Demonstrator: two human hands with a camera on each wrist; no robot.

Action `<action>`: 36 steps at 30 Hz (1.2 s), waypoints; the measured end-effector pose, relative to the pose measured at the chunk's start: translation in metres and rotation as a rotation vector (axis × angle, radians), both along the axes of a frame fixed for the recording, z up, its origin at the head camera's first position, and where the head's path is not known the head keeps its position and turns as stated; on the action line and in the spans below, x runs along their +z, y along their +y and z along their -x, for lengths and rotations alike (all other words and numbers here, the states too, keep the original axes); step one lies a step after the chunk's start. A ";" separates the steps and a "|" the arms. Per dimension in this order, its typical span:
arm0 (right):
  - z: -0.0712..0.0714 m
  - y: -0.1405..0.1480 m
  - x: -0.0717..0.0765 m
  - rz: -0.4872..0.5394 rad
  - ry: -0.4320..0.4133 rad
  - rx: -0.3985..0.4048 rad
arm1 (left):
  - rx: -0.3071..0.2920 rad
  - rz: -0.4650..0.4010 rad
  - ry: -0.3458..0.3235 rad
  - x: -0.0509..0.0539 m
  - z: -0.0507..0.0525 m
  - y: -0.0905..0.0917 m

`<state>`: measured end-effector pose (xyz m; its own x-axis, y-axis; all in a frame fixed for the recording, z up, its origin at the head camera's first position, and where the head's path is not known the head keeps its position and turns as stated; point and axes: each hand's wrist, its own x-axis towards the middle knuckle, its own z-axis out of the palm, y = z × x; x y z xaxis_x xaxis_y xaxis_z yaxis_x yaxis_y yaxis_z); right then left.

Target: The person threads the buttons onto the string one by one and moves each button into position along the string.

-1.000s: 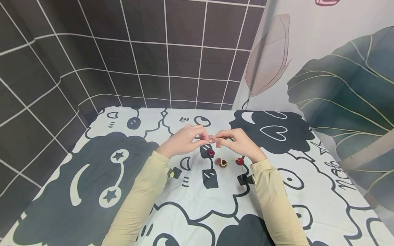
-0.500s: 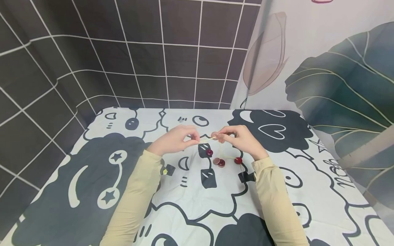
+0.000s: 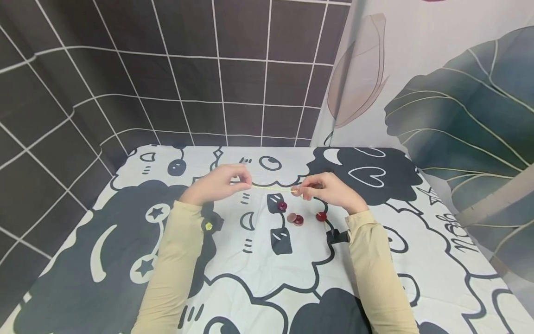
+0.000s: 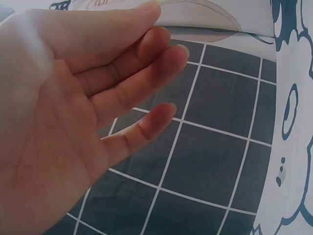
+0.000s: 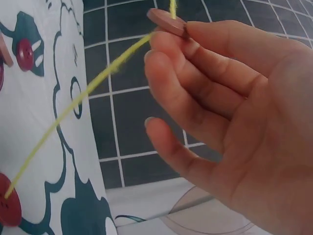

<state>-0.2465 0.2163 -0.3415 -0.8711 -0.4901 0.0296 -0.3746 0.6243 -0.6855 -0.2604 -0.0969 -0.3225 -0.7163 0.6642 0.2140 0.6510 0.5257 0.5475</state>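
While the left hand [image 3: 217, 184] pinches yellow yarn [image 3: 271, 188] between thumb and forefinger, the strand stretches nearly straight rightward. Below and between the hands, a maroon button [image 3: 282, 206], a pale pink button [image 3: 291, 217] and a dark red button [image 3: 298, 220] lie on the printed cloth [image 3: 258, 264]. The right hand [image 3: 327, 189] pinches a brownish-pink button [image 5: 168, 22]; beneath it, the yarn slants down to a bright red button [image 3: 321, 216]. Should the left grip loosen, the yarn might slip back through the pinched button; too sharp a tug could wrench that button free or drag the bright red button along.
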 end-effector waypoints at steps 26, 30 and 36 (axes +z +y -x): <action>0.014 0.039 -0.027 -0.172 -0.210 -0.008 | 0.019 0.013 0.035 0.006 -0.004 -0.008; 0.015 0.044 -0.031 -0.216 -0.261 0.019 | 0.005 -0.002 0.039 0.007 -0.004 -0.008; 0.016 0.050 -0.036 -0.262 -0.313 0.060 | -0.001 -0.008 0.045 0.006 -0.005 -0.007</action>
